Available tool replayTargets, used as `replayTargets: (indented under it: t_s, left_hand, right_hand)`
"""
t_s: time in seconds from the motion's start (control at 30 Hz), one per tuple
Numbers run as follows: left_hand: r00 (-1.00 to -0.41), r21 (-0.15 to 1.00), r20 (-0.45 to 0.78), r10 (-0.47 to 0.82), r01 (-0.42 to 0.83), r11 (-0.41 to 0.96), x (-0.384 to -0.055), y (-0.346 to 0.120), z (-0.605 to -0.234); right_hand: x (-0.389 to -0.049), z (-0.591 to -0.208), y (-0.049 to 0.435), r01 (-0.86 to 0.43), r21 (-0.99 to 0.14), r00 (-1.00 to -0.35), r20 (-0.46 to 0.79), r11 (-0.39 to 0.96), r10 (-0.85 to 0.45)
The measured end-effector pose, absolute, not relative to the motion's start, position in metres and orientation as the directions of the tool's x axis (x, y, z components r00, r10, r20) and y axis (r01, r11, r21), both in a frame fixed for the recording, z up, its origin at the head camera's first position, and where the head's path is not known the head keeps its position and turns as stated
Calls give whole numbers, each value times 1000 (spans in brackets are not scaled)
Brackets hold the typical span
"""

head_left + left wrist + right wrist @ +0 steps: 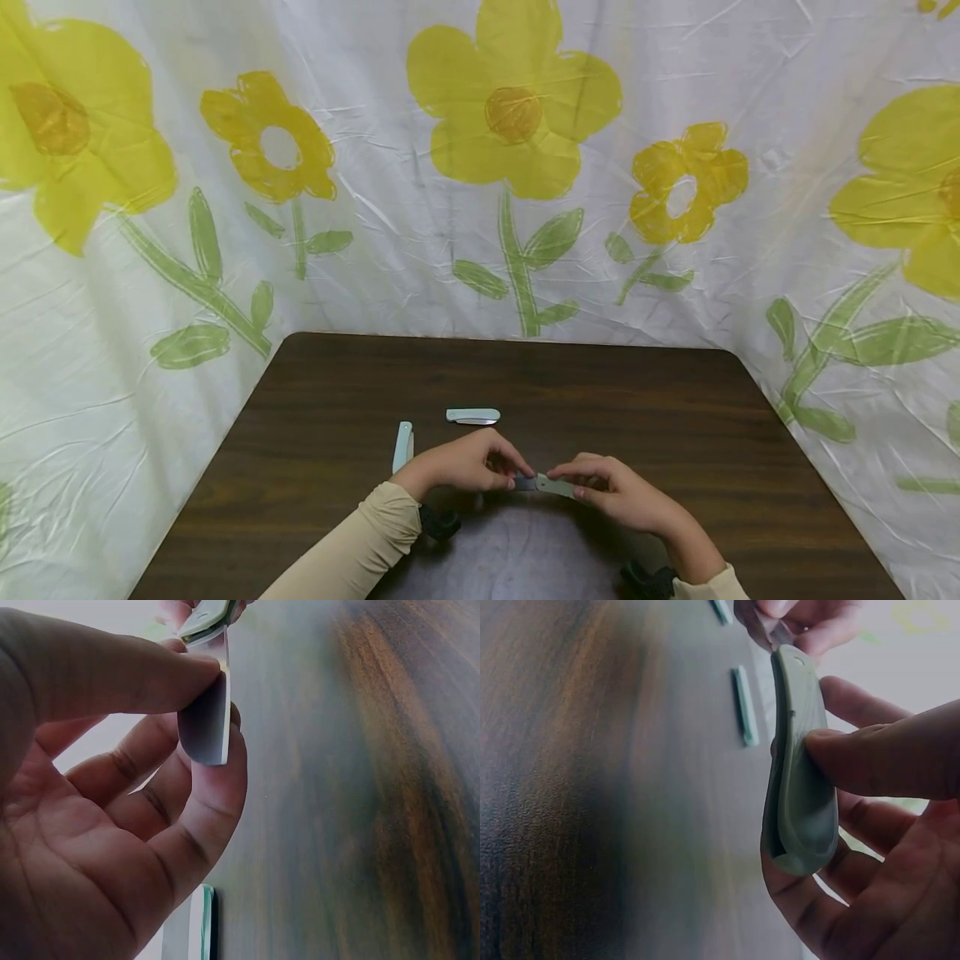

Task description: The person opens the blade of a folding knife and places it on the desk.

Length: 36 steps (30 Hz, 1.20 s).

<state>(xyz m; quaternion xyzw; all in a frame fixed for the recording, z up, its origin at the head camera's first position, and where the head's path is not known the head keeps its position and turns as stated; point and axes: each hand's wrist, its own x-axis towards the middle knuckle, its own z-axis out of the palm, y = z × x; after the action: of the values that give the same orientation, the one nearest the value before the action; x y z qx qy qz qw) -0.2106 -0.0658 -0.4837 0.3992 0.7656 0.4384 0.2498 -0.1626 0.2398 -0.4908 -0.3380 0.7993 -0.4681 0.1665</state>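
Observation:
Between my hands is an unfolded folding knife with a pale green handle point(557, 486) and a shiny, round-tipped blade point(206, 724). My left hand point(476, 462) pinches the blade between thumb and fingers, close to its tip. From the other end, my right hand point(622, 492) grips the handle, its thumb on the near face and fingers behind. In the right wrist view an open slot runs along one side of the handle point(806, 765). The knife is held above the table, roughly level, near the middle front.
Two similar pale green folding knives lie on the dark wooden table point(637, 392): one folded knife point(472, 415) behind my left hand, another knife point(402, 446) beside my left wrist. A white curtain point(375, 275) with yellow flowers hangs around the table's back and sides.

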Motion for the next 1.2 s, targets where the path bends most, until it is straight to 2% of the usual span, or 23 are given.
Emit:
replayTargets:
  t_s: [0.83, 1.2]
  left_hand:
    - [-519, 845, -66, 852, 426, 324, -212, -60, -487]
    - [-563, 853, -103, 820, 374, 364, -210, -58, -497]
  right_hand:
    - [-167, -497, 238, -360, -854, -696, -22, 375, -718]
    - [-166, -506, 236, -396, -814, -708, -24, 425, -706]
